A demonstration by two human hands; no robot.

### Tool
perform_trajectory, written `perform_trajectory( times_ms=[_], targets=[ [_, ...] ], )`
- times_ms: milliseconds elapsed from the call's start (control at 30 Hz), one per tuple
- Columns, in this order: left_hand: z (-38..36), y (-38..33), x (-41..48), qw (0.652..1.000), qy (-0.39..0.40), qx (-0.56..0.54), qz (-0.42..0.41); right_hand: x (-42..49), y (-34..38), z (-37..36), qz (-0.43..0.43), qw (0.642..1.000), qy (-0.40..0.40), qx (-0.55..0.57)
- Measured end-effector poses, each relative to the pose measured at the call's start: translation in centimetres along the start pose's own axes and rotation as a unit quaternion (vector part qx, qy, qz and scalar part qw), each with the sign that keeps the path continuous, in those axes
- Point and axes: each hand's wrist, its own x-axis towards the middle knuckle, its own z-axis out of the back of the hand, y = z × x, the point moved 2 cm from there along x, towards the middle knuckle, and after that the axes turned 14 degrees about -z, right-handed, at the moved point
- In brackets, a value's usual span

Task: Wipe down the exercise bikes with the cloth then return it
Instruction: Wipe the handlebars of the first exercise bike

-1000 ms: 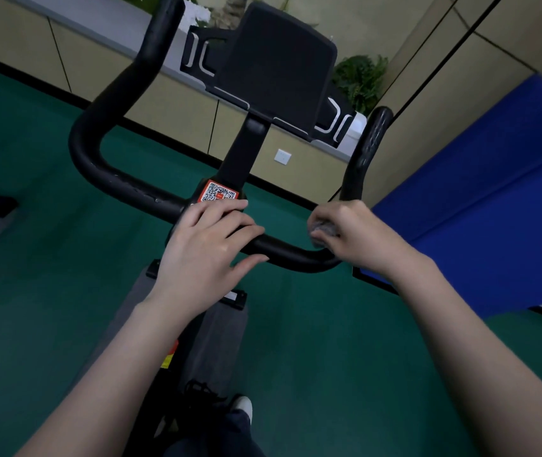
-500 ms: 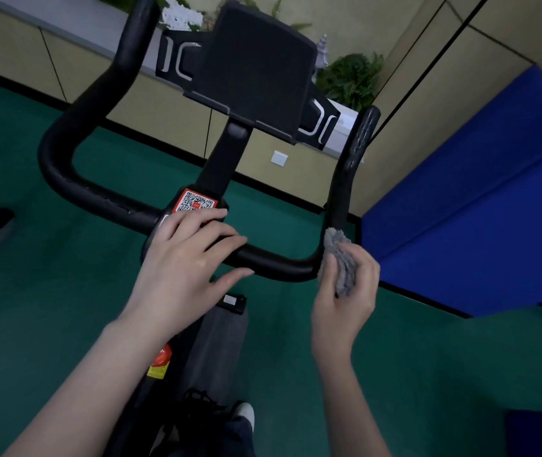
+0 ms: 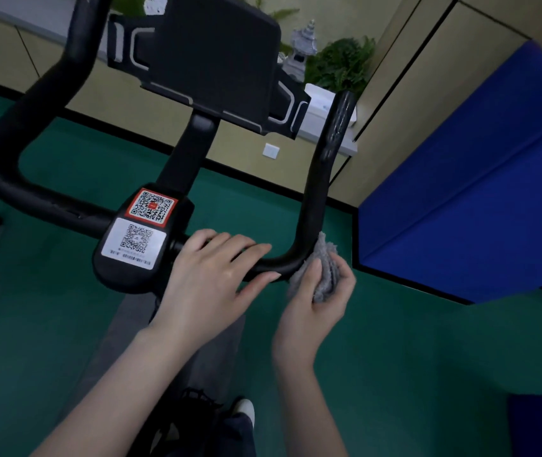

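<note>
Labels: two stickers sit on the block at the middle of the handlebar [image 3: 48, 199]. The upper one is a red-bordered QR sticker [image 3: 152, 206]. The lower one is a white QR sticker [image 3: 136, 240] with a barcode strip along its near edge. The small print on both is too fine to read.
Console: a black tablet holder [image 3: 216, 61] with grey trim stands on the stem above the stickers, and no writing shows on it.
Floor: a green floor [image 3: 428, 341] with a black skirting line where it meets the wall.
Room: beige panelled walls with a white wall socket [image 3: 270, 150]. A blue pad [image 3: 477, 199] leans on the right. Ferns [image 3: 342, 64] and a small stone lantern [image 3: 302, 44] are on a ledge behind the bike.
Cloth: a grey cloth [image 3: 327, 268] is bunched and pressed against the outside of the handlebar's right corner, where the bar bends upward.
Right hand: the right hand [image 3: 319, 301] has thumb and fingers curled around the cloth, gripping it from below.
Left hand: the left hand [image 3: 210, 282] lies flat with its fingers nearly straight across the crossbar, between the sticker block and the right corner, holding nothing.
</note>
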Motion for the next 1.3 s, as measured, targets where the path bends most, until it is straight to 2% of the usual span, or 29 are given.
perform_trajectory(
  times_ms=[267, 467, 767, 867, 967, 1033, 1100, 1167, 1300],
  targets=[
    [0.1, -0.1, 0.1, 1.000, -0.021, -0.020, 0.003, 2.0, -0.9, 0.2, -0.126, 0.989, 0.038, 0.073],
    [0.0, -0.6, 0.4, 0.999, -0.017, -0.011, 0.026, 3.6, -0.2, 0.1, -0.224, 0.960, 0.081, 0.144],
    [-0.9, -2.3, 2.2, 0.996, 0.024, -0.002, 0.082, 3.7, -0.4, 0.6, -0.228, 0.963, 0.085, 0.116],
    [-1.0, -2.6, 2.3, 0.997, 0.016, -0.006, 0.081, 6.0, 1.0, -0.1, -0.178, 0.975, 0.094, 0.094],
    [-1.0, -2.8, 2.2, 0.997, 0.006, -0.010, 0.071, 6.5, 2.3, -0.4, -0.030, 0.992, 0.119, 0.002],
    [-1.0, -3.0, 2.1, 0.997, 0.000, -0.011, 0.072, 6.0, 2.7, 0.0, 0.059, 0.983, 0.158, -0.065],
    [-1.0, -3.1, 2.1, 0.997, -0.004, -0.014, 0.076, 6.3, 3.1, 0.3, 0.148, 0.958, 0.214, -0.121],
    [-1.0, -3.0, 2.1, 0.997, -0.003, -0.019, 0.079, 7.8, 3.9, 0.0, 0.242, 0.912, 0.269, -0.194],
    [-0.9, -3.1, 2.2, 0.995, -0.005, -0.035, 0.094, 11.2, 6.7, -2.0, 0.295, 0.828, 0.347, -0.328]
  ],
)
